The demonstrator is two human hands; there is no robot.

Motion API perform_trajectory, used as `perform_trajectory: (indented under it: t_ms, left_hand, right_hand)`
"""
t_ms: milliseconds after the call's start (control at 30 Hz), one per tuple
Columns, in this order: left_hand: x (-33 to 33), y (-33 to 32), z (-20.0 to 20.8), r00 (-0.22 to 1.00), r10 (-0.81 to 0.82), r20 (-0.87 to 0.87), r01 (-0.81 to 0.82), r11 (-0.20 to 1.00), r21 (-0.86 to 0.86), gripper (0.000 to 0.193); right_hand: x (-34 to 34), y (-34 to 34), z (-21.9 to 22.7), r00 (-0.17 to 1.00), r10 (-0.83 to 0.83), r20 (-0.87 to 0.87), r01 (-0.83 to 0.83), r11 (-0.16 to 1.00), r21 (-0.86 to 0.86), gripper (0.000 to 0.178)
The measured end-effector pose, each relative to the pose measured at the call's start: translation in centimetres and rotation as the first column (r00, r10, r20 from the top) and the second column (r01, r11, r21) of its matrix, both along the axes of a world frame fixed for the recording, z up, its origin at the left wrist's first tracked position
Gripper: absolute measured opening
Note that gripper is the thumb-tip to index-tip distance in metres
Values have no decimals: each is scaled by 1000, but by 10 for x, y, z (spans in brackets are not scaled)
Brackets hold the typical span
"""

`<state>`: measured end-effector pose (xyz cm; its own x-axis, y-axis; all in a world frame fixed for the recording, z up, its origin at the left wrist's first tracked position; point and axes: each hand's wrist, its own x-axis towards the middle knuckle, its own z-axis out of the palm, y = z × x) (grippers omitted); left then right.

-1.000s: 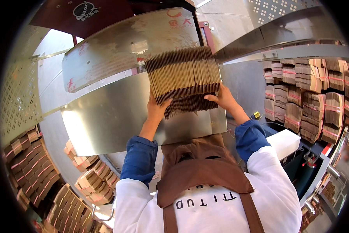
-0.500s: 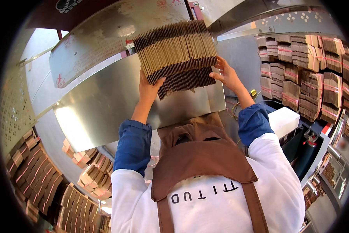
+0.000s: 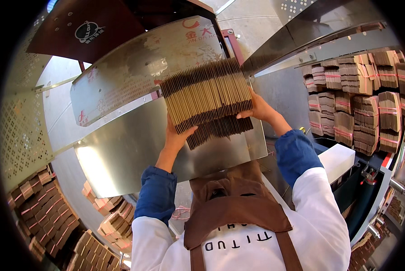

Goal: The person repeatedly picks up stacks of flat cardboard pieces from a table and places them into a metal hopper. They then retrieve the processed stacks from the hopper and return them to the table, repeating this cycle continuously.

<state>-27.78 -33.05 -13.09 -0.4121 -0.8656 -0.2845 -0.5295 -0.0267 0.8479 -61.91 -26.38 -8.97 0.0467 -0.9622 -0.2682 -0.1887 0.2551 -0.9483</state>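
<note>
A long row of thin, folded brown cardboard pieces (image 3: 207, 97) stands pressed together on edge over a shiny metal table (image 3: 134, 153). My left hand (image 3: 177, 136) grips its left end, the thumb lying along the front lower edge and the other fingers mostly hidden at the side. At the right end, my right hand (image 3: 260, 108) clasps the row, its thumb on the front and its fingers round the side. Between them the pieces stay squeezed upright, with a second darker band of edges showing below the lighter one.
Behind the table rises a worn metal panel (image 3: 134, 67) beside a dark red machine cover (image 3: 85, 31). Banded cardboard bundles (image 3: 365, 108) are piled at the right, and more stacks (image 3: 44, 212) stand at lower left. A white box (image 3: 337, 160) sits near my right elbow.
My view has tilted, so the whole scene sits lower in the picture. My right hand has closed in more firmly on the row's right end. My left hand keeps its hold.
</note>
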Motion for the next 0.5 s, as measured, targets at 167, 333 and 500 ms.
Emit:
perform_trajectory:
  t_ms: [167,333,500]
  left_hand:
    - [9,-1,19,989,-24,-143,30,998,46,108]
    - [32,0,43,991,-26,-134,26,1000,-4,112]
    - [79,-1,19,968,117,-223,-118,993,12,104]
  right_hand:
    - [-3,20,43,877,-142,-458,51,977,-206,87]
    - [33,10,93,683,-307,-663,33,919,-393,32]
    - [62,-22,93,621,-320,-715,-131,858,-498,22]
